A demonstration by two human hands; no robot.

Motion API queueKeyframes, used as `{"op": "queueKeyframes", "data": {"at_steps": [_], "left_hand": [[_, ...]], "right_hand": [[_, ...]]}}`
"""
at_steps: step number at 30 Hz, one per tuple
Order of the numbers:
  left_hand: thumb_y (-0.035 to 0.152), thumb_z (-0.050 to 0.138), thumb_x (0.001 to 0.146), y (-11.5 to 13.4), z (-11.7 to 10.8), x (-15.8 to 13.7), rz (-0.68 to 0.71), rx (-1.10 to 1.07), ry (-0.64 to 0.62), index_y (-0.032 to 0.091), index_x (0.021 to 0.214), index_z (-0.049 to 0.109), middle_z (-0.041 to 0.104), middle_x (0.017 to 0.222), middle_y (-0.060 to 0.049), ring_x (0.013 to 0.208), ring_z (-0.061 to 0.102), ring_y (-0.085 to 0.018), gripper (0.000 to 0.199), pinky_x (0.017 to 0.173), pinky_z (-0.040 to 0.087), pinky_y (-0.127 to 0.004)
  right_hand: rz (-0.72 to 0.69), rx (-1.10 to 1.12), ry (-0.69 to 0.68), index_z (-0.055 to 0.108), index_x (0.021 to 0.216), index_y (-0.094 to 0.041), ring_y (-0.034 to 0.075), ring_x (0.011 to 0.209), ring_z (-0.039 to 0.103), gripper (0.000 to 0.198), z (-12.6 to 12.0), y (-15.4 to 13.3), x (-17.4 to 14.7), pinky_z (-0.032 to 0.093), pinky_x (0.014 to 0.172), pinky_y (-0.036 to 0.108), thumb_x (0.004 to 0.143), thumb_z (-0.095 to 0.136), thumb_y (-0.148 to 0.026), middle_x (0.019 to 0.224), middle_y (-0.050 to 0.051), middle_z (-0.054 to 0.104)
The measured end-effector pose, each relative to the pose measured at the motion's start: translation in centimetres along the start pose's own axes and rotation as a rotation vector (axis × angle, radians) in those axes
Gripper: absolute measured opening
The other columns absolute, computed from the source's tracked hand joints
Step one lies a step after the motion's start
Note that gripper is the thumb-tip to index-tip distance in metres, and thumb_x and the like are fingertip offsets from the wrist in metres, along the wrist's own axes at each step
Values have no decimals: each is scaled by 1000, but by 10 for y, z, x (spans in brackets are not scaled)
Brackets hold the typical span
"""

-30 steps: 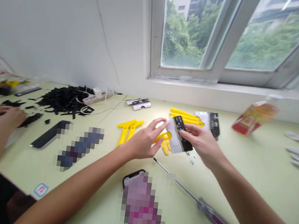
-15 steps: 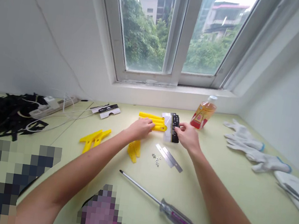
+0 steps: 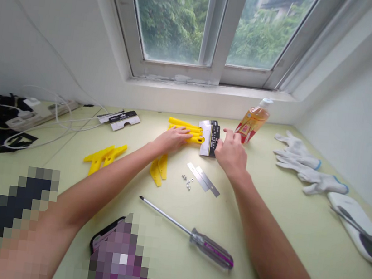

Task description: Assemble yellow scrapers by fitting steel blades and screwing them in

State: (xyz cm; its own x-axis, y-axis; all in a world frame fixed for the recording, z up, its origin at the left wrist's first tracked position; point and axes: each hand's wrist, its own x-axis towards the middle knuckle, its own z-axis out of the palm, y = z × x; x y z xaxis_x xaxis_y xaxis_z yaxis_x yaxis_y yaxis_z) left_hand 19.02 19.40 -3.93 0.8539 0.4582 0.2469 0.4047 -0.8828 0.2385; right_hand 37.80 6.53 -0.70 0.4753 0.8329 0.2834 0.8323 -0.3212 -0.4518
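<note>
The fingers of the left hand [image 3: 174,139] lay across the yellow handles [image 3: 183,122], though I could not tell whether they gripped; those of the right hand [image 3: 233,154] were bent at the right side of the stacked cards [image 3: 209,140], their hold likewise unclear. Handles and cards lay together towards the far edge of the counter [image 3: 264,223], where uneven pressure might have fanned the stack apart. The bottle [image 3: 253,121] stood just beyond the right hand, so a stray knuckle could have tipped it. Towards the near edge, the thin metal strips [image 3: 203,179], perhaps sharp, could have nicked a lowered wrist, and the loose screws [image 3: 187,183] beside them might have scattered under a dragged sweep. Nearer again, the screwdriver [image 3: 213,249] could have rolled if knocked.
</note>
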Motion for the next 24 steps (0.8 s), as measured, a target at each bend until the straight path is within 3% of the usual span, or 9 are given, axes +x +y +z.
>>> {"op": "queueKeyframes", "data": {"at_steps": [3, 7, 9, 11, 13, 15, 19, 24], "left_hand": [[18, 50, 91, 5, -2, -2, -2, 8, -11, 23, 123, 61, 59, 135, -8, 133, 46, -25, 35, 111, 34, -48], [20, 46, 93, 8, -32, -29, -93, 38, 50, 15, 129, 56, 49, 145, -13, 136, 43, -24, 38, 112, 33, -43], [23, 40, 96, 9, -58, -60, -165, 57, 104, 12, 126, 58, 55, 138, -14, 127, 52, -22, 37, 108, 39, -38], [27, 36, 97, 11, -84, -103, -303, 107, 128, 14, 117, 62, 65, 120, -12, 112, 60, -21, 36, 101, 44, -36], [32, 38, 95, 18, -100, -150, -565, 215, 78, 19, 105, 65, 68, 105, -9, 100, 64, -22, 31, 92, 49, -36], [39, 42, 91, 27, -104, -190, -749, 272, 43, 18, 99, 64, 67, 98, -12, 92, 65, -28, 31, 83, 51, -42], [54, 39, 89, 41, -88, -235, -1039, 246, -8, 18, 114, 56, 61, 115, -19, 97, 65, -36, 47, 80, 51, -48], [61, 47, 86, 33, -82, -244, -1080, 108, 41, 21, 115, 50, 67, 110, -16, 96, 66, -31, 49, 80, 50, -40]], "right_hand": [[-199, 88, 63, 58, 124, -16, 32, 104, 59, 35, -25, -14, -21, 47, 89, 45, 92, 45, -23, 121, 18, 57], [-453, 230, -268, 65, 104, -23, 22, 83, 65, 23, -38, -10, -69, 51, 78, 36, 94, 45, -26, 96, 6, 70], [-498, 191, -386, 66, 101, -24, 22, 86, 66, 23, -33, 0, -93, 51, 78, 36, 95, 44, -26, 97, 4, 71], [-539, 126, -413, 66, 102, -23, 23, 93, 66, 24, -24, 8, -108, 51, 84, 38, 95, 43, -24, 103, 5, 70], [-577, 69, -426, 66, 104, -21, 23, 95, 65, 23, -15, 9, -113, 51, 86, 39, 95, 44, -23, 104, 6, 69], [-608, 33, -422, 66, 104, -20, 24, 95, 64, 23, -6, 3, -109, 51, 86, 39, 95, 44, -22, 107, 7, 68], [-640, -10, -382, 65, 105, -19, 23, 103, 61, 25, 8, -21, -92, 48, 91, 37, 94, 43, -17, 119, 9, 63], [-644, -100, -415, 69, 98, -18, 24, 86, 63, 22, 23, -41, -85, 47, 75, 34, 91, 47, -17, 98, 9, 68]]}}
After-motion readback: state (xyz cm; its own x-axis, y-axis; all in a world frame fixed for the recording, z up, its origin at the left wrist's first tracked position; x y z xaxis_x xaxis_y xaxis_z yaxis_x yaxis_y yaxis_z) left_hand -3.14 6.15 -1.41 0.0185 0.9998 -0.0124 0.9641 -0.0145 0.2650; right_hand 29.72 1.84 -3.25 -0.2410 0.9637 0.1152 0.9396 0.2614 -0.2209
